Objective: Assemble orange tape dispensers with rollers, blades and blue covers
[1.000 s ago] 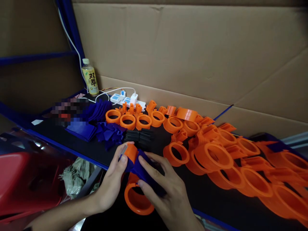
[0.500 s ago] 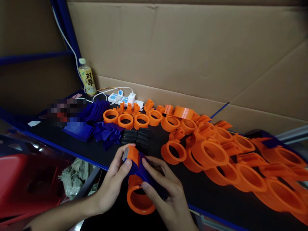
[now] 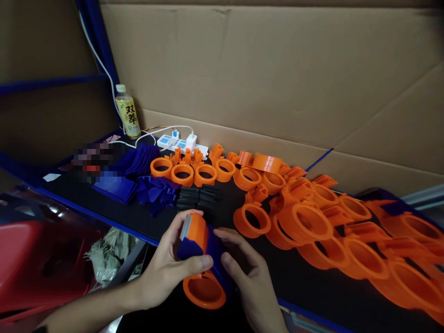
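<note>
Below the table's front edge I hold a tape dispenser [image 3: 198, 229] with an orange body, a toothed grey blade strip at its top left and a ring at the bottom. My left hand [image 3: 169, 259] is closed round its blade end, the thumb lying across a blue flap [image 3: 189, 249]. A larger blue plastic piece [image 3: 218, 263] runs along the dispenser's right side. My right hand [image 3: 248, 273] has its curled fingers and thumb at that piece's right edge; the exact contact of its fingertips is partly hidden.
Many orange dispenser bodies [image 3: 308, 222] cover the table's right side. Blue plastic parts [image 3: 157, 192] and black pieces [image 3: 197, 198] lie left of them. A power strip [image 3: 168, 142] and drink bottle [image 3: 128, 113] stand at the back. A red plastic object [image 3: 41, 263] is lower left.
My left thumb has moved down and right across the blue flap, showing more of the orange top. My right hand has shifted slightly right, its thumb higher and off the ring.
</note>
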Demonstrator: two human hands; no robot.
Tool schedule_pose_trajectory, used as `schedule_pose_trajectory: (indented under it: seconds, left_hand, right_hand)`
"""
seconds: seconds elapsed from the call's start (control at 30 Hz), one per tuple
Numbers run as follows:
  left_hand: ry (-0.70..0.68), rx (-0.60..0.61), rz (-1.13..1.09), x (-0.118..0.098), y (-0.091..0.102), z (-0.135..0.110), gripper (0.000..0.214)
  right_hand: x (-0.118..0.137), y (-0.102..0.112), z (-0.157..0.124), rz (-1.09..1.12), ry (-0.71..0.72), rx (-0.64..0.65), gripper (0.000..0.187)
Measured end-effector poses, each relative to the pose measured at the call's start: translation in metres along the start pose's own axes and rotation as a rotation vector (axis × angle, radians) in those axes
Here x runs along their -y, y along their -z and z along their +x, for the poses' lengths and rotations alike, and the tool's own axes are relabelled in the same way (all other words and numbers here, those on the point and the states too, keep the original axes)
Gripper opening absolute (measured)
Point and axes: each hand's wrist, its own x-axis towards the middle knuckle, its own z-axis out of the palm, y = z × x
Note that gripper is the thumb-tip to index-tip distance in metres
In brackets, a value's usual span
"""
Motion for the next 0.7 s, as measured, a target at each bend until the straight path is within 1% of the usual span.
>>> schedule_pose_trajectory:
  seconds: [0.1, 0.2, 0.33, 0.5, 0.7]
  left_hand:
    - [-0.013, 0.013, -0.009, 0.0035, 0.0012, 0.0001, 0.068]
    - [-0.045, 0.032, -0.001, 0.0075, 0.004, 0.0013, 0.069]
    - [-0.063, 0.058, 0.005, 0.0087, 0.0064, 0.0031, 0.068]
    - [-0.099, 0.116, 0.009, 0.0069, 0.0055, 0.0051, 0.072]
    - [-0.132, 0.12, 0.052, 0.0033, 0.0045, 0.0067, 0.071]
  right_hand:
    - [-0.0047, -0.0047, 0.0013, 0.165, -0.126, -0.068, 0.026]
    - [-0.0076, -0.0062, 0.0023, 0.278, -0.204, -0.054, 0.027]
    - [-0.0077, -0.0044, 0.0026, 0.303, -0.243, -0.023, 0.03]
    - [-0.0065, -0.0025, 0.001, 0.381, -0.295, -0.025, 0.027]
    - [-0.0078, -0.0006, 0.0019, 0.465, -0.35, -0.004, 0.024]
